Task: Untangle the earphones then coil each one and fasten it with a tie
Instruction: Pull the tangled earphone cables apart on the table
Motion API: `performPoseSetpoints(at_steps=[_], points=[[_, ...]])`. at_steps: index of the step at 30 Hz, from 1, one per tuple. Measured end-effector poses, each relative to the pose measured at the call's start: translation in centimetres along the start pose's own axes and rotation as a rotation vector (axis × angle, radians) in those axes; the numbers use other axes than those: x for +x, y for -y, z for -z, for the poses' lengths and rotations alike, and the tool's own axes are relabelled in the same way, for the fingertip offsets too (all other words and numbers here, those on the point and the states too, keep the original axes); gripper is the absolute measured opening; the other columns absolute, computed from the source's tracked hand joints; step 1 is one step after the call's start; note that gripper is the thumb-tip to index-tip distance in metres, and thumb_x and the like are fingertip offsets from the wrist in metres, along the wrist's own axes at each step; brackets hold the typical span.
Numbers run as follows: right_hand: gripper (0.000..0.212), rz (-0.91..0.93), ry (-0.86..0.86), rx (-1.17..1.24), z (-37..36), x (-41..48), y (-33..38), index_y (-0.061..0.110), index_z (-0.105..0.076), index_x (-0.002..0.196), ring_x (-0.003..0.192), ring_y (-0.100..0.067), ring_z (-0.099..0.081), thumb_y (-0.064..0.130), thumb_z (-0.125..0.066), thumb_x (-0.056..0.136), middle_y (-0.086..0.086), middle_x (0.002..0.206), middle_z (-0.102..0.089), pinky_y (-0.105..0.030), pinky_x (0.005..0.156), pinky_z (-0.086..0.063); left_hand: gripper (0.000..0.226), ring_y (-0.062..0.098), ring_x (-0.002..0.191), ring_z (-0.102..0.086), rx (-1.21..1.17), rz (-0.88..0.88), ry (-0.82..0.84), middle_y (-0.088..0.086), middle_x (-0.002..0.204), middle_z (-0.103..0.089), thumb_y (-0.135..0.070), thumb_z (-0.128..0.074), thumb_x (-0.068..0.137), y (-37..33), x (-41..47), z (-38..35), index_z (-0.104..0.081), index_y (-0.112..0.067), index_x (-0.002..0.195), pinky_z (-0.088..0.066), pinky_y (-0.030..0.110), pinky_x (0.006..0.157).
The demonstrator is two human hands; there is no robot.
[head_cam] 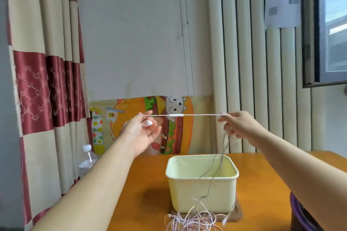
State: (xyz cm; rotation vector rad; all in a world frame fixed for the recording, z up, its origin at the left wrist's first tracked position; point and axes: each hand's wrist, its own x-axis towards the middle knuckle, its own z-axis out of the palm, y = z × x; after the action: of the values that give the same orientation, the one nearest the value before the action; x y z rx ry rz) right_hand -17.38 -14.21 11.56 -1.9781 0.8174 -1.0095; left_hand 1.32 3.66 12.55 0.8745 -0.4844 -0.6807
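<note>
We stretch one cable [176, 115] taut above the tabletop [146, 184], left hand [142, 133] and right hand [238, 125] fingers each pinching it. Its tail drops into the tangle [193, 219]. We judge untangling barely begun, with coiling and tying all left.

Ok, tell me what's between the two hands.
Head view: a taut white cord runs from the left hand to the right hand, with its remote midway.
</note>
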Motion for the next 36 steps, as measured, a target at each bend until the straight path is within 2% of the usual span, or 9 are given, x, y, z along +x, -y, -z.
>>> performPoseSetpoints(at_steps=[3, 9, 12, 15, 19, 23, 30, 33, 36], points=[[0.05, -0.238, 0.206, -0.001, -0.6, -0.3, -1.5, 0.009, -0.067, 0.092, 0.061, -0.02, -0.056, 0.048, -0.036, 0.098, -0.016, 0.089, -0.069, -0.026, 0.058, -0.045, 0.024, 0.01, 0.048, -0.061, -0.034, 0.025, -0.018, -0.002, 0.052, -0.057, -0.011, -0.036, 0.101, -0.3, -0.2, 0.9, -0.058, -0.011, 0.09, -0.05, 0.032, 0.069], [0.045, -0.252, 0.325, 0.537, 0.1, -0.7, 2.0, 0.001, -0.059, 0.08, 0.039, -0.01, -0.039, 0.033, -0.037, 0.102, -0.005, 0.055, -0.044, -0.019, 0.037, -0.037, 0.025, 0.014, 0.078, -0.067, 0.112, 0.07, 0.062, 0.006, 0.092, -0.074, -0.002, -0.039, 0.098, 0.6, -0.1, 1.7, -0.061, -0.012, 0.104, -0.049, 0.035, 0.087], [0.04, -0.11, 0.384, 0.68, 0.5, -0.8, 5.3, 0.0, -0.058, 0.092, 0.056, -0.016, -0.06, 0.029, -0.033, 0.103, -0.01, 0.068, -0.061, -0.029, 0.062, -0.054, 0.033, 0.016, 0.086, -0.064, 0.27, 0.079, 0.154, 0.006, 0.107, -0.071, 0.004, -0.041, 0.095, 1.2, -0.2, 1.1, -0.063, -0.014, 0.111, -0.047, 0.036, 0.088], [0.039, 0.044, 0.33, 0.596, 0.8, -0.5, 8.1, 0.001, -0.061, 0.097, 0.079, -0.023, -0.068, 0.028, -0.033, 0.103, -0.015, 0.084, -0.069, -0.037, 0.084, -0.054, 0.025, 0.015, 0.091, -0.06, 0.442, 0.056, 0.273, 0.003, 0.113, -0.066, -0.006, -0.049, 0.095, 1.5, -0.8, -0.7, -0.066, -0.017, 0.111, -0.046, 0.032, 0.085], [0.036, 0.187, 0.328, 0.482, 0.9, 0.2, 11.0, 0.006, -0.064, 0.098, 0.091, -0.024, -0.066, 0.028, -0.035, 0.103, -0.013, 0.097, -0.068, -0.035, 0.086, -0.053, 0.04, 0.006, 0.118, -0.045, 0.851, -0.117, 0.451, -0.013, 0.128, -0.053, -0.043, -0.057, 0.089, 1.6, -1.3, -4.1, -0.055, -0.03, 0.127, -0.032, 0.035, 0.105], [0.035, 0.327, 0.26, 0.394, 1.1, 0.6, 13.1, 0.009, -0.065, 0.096, 0.097, -0.023, -0.064, 0.028, -0.036, 0.102, -0.011, 0.102, -0.068, -0.035, 0.092, -0.051, 0.006, 0.005, 0.101, -0.054, 1.003, -0.35, 0.356, -0.015, 0.105, -0.061, -0.04, -0.057, 0.091, 0.9, -1.0, -6.8, -0.059, -0.034, 0.093, -0.038, 0.028, 0.092], [0.029, 0.486, -0.018, 0.227, 2.6, 0.6, 14.3, 0.013, -0.067, 0.098, 0.076, -0.012, -0.06, 0.025, -0.041, 0.101, -0.005, 0.103, -0.068, -0.024, 0.075, -0.051, 0.017, 0.013, 0.072, -0.067, 0.665, -0.543, 0.202, 0.005, 0.096, -0.063, -0.01, -0.057, 0.093, -2.2, -0.3, -8.2, -0.054, -0.025, 0.101, -0.056, 0.043, 0.084], [0.03, 0.389, 0.021, -0.043, 2.2, 0.1, 12.2, 0.009, -0.068, 0.098, 0.055, -0.006, -0.054, 0.025, -0.042, 0.1, 0.002, 0.084, -0.066, -0.015, 0.053, -0.044, 0.035, 0.013, 0.078, -0.065, 0.784, -0.49, 0.305, 0.008, 0.102, -0.066, -0.016, -0.059, 0.092, -1.6, -0.8, -6.3, -0.048, -0.029, 0.123, -0.056, 0.023, 0.072], [0.035, 0.269, 0.153, -0.378, 1.0, -0.7, 9.7, 0.007, -0.071, 0.099, 0.058, -0.009, -0.047, 0.028, -0.043, 0.099, 0.004, 0.07, -0.057, -0.024, 0.055, -0.038, 0.035, 0.006, 0.084, -0.061, 0.958, -0.421, 0.391, 0.004, 0.103, -0.064, -0.023, -0.059, 0.092, -0.2, -1.7, -4.2, -0.049, -0.029, 0.125, -0.047, 0.005, 0.062]])
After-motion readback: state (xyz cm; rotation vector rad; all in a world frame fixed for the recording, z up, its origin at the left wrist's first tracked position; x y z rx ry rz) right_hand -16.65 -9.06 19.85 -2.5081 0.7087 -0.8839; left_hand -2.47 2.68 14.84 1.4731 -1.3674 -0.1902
